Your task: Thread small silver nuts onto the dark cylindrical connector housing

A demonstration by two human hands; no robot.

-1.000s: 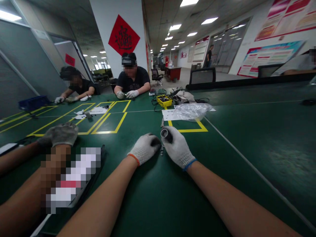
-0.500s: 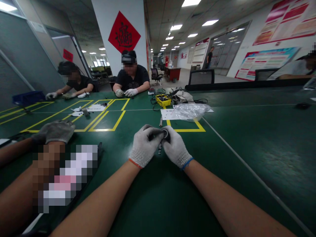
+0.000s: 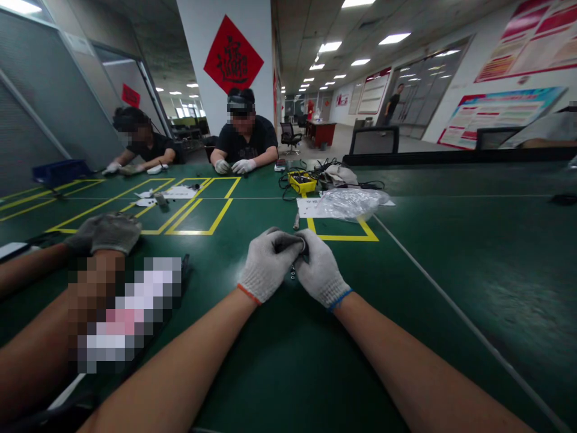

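Both hands have drawn together since a second ago: left hand (image 3: 269, 264) and right hand (image 3: 321, 273) grip one small dark cylinder (image 3: 301, 245) in curled fingers, just above the green worktop (image 3: 288, 361). Plastic bag (image 3: 349, 203) at 1 o'clock; co-worker's gloved hand (image 3: 108, 233) at 9 o'clock.

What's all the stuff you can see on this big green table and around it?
table: one, dark green, fills the view.
tape lines: several, yellow, boxes on the table.
plastic bag: one, clear, beyond the grips.
box: one, yellow, behind the bag.
sign: one, red, on the pillar.
bin: one, blue, far left.
seated people: two, black shirts, across the table.
neighbour's hand: one, grey glove, left.
metal part: one, dark, between both grips.
left grip: one, white glove, orange cuff, on the part.
right grip: one, white glove, blue cuff, on the part.
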